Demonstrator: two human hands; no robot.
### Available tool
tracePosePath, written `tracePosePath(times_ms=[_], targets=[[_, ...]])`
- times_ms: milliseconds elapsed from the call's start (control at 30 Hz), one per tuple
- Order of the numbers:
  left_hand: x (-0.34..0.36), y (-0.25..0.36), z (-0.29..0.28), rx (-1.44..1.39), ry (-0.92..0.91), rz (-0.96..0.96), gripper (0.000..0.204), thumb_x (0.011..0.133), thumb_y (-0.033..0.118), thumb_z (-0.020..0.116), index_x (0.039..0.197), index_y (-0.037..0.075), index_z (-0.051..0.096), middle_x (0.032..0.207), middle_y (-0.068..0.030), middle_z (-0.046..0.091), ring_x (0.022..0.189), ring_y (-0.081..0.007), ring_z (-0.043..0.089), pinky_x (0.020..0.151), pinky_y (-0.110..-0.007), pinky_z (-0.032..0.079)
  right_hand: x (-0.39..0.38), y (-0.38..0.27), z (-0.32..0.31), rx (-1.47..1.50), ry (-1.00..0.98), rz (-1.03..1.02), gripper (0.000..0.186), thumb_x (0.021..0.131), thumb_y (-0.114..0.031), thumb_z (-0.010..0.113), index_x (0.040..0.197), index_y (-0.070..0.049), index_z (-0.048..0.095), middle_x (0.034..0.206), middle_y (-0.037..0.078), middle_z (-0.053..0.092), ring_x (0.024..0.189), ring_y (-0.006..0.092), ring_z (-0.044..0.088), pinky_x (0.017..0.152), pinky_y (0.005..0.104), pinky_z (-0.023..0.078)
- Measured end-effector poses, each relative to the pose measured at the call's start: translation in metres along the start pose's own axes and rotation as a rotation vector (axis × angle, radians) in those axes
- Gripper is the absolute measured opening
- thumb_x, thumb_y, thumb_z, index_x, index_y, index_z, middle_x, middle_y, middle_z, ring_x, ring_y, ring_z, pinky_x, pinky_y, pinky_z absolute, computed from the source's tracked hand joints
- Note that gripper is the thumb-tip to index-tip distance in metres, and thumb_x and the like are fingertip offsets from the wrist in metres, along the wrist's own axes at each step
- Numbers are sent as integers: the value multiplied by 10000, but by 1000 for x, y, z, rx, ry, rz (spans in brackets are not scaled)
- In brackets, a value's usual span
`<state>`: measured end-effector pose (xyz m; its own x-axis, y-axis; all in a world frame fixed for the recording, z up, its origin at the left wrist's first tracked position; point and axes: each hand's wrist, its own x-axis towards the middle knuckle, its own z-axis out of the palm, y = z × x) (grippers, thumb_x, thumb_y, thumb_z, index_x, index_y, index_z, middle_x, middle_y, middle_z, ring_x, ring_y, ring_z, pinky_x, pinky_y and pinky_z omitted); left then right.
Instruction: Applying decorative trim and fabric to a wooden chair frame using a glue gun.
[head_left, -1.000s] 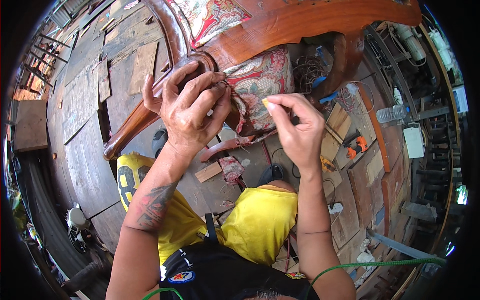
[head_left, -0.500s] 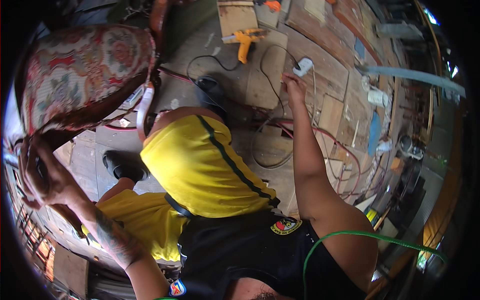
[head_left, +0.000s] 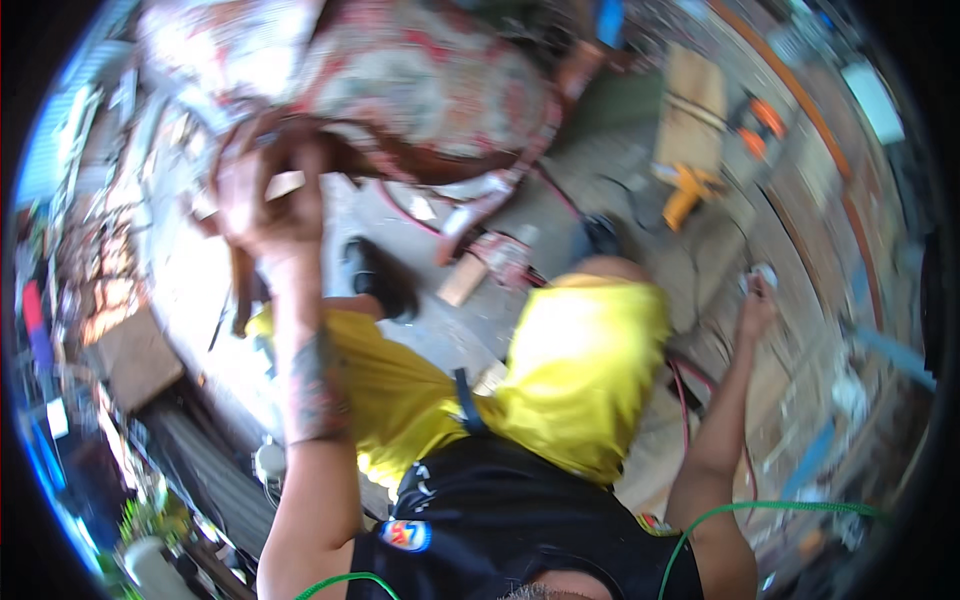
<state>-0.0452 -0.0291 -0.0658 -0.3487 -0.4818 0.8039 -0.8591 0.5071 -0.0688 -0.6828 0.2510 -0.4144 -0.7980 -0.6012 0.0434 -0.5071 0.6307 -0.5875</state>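
Observation:
The picture is blurred. My left hand (head_left: 265,195) grips the chair's curved wooden frame (head_left: 355,150) at the upper left, fingers wrapped over it beside the floral, red-and-cream upholstered seat (head_left: 420,80). My right hand (head_left: 755,308) reaches down at the right, its fingers drawn together at a small white power strip (head_left: 764,276) on the floor; whatever is between them is hidden or too smeared to name. A yellow glue gun (head_left: 688,195) lies a little above it, with a dark cable trailing down.
An orange power tool (head_left: 760,125) lies beside a wooden board (head_left: 690,90) at the upper right. A red hose (head_left: 680,395) crosses the floor right of my knee. A scrap of fabric (head_left: 500,255) and a wood offcut (head_left: 462,280) lie between my feet. Various clutter lines the left edge.
My right hand has left the chair seat and moved down to the right, to the power strip. My left hand stays on the chair frame. The view has swung about and blurred.

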Motion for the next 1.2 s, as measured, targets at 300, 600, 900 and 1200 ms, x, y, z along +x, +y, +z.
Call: tracePosePath(times_ms=[300, 600, 900, 1200], targets=[[-2, 11, 8, 65, 110, -184, 104, 843, 248, 885, 889, 212, 799, 1104, 92, 796, 1217, -190, 674, 1251, -511, 69, -92, -549, -104, 443, -775, -955, 302, 991, -180, 752, 1205, 33, 762, 1084, 178, 766, 964, 199, 729, 892, 294, 559], [3, 23, 11, 27, 111, -233, 107, 843, 254, 871, 897, 234, 781, 1130, 103, 779, 1224, -179, 663, 1263, -532, 59, -159, -605, -22, 748, -655, -874, 188, 949, -129, 752, 1039, 35, 765, 946, 230, 781, 862, 377, 778, 804, 429, 602], [-1, 21, 9, -8, 138, -227, 165, 808, 168, 857, 940, 168, 758, 1123, 45, 754, 1224, -278, 647, 1221, -539, 206, -147, -609, -16, 660, -708, -918, 184, 969, -120, 736, 1062, 36, 767, 1006, 225, 780, 930, 384, 765, 844, 439, 586], [3, 23, 8, 12, 109, -262, 151, 807, 172, 883, 884, 198, 755, 1076, 73, 790, 1207, -230, 677, 1267, -527, 87, -128, -621, -7, 681, -479, -1129, 183, 985, -175, 748, 974, 7, 732, 921, 198, 765, 843, 401, 743, 748, 463, 577]])
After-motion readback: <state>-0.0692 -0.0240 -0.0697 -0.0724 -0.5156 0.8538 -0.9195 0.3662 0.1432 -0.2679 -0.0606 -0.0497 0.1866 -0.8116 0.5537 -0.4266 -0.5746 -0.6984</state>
